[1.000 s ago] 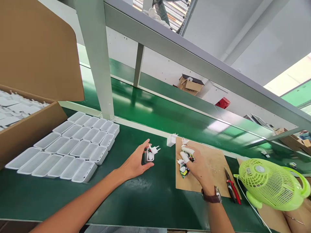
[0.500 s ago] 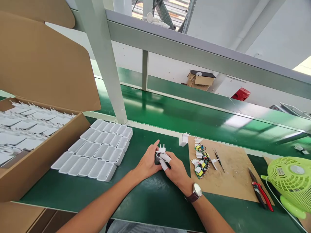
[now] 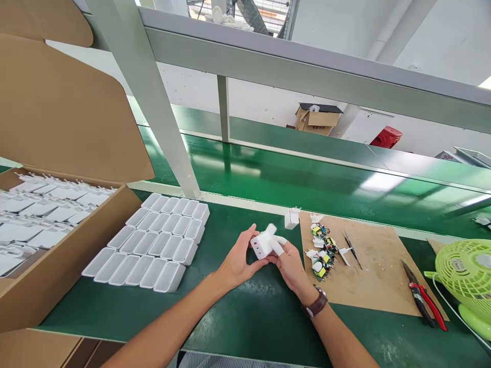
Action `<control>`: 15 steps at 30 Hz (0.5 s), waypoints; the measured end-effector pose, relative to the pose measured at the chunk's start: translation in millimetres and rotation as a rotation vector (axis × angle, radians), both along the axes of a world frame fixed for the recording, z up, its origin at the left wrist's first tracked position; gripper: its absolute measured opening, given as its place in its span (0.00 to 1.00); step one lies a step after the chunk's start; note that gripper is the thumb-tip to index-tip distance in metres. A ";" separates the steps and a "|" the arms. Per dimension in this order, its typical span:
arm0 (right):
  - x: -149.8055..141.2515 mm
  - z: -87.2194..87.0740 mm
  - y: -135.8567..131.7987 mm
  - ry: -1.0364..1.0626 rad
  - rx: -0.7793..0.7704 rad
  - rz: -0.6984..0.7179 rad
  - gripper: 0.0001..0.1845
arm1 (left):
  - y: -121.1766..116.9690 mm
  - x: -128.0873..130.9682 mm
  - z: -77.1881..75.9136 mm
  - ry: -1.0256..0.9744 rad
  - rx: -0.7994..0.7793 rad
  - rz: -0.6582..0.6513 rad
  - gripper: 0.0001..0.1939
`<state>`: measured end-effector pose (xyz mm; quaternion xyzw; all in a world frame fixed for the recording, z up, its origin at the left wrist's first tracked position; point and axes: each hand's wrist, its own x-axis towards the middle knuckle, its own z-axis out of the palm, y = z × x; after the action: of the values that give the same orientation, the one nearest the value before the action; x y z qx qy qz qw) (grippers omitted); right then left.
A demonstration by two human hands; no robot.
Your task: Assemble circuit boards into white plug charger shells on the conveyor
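Observation:
A white charger [image 3: 263,246] with small ports on the face towards me is held between my two hands, above the green tabletop. My left hand [image 3: 238,258] is closed around its left side, fingers behind and thumb below. From the right, my right hand [image 3: 293,267] grips it with fingers in white covers. The charger's far end is blurred. To the left, rows of open white plastic shells [image 3: 161,244] lie on the table. Another white charger [image 3: 291,219] stands beyond my right hand. Circuit boards [image 3: 322,250] with yellow parts are heaped right of it.
A brown board [image 3: 376,276] bears the circuit boards, a thin pointed tool [image 3: 352,249] and red-handled pliers [image 3: 424,296]. At far right stands a green fan [image 3: 466,271]. An open carton [image 3: 76,250] of white pieces fills the left. A metal frame post [image 3: 161,107] rises behind.
The charger has turned in my hands: its ports now face me, where prongs and a dark side showed before. My right wrist has rolled. The view has shifted slightly.

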<state>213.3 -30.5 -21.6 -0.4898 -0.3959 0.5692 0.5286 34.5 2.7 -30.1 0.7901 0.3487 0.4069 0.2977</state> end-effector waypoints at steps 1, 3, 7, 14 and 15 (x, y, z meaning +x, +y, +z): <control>-0.9 1.9 -0.3 0.096 -0.047 0.043 0.20 | -1.7 1.0 1.1 -0.048 0.036 -0.003 0.48; -3.1 5.8 -1.7 0.194 -0.082 0.114 0.21 | -4.5 2.8 2.3 -0.108 0.083 0.008 0.45; -7.0 10.1 -4.6 0.150 -0.106 0.169 0.24 | -6.4 3.5 4.1 -0.136 0.113 0.042 0.46; -7.4 9.0 -5.1 0.172 -0.125 0.206 0.25 | -5.2 1.4 7.7 -0.138 0.122 0.041 0.47; -7.6 9.6 -5.1 0.184 -0.134 0.202 0.25 | -5.3 1.2 8.3 -0.130 0.114 0.041 0.47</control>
<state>205.6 -35.6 -12.0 -0.4274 -0.3542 0.6870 0.4690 35.7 -2.6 -21.8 0.7704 0.3212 0.4825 0.2656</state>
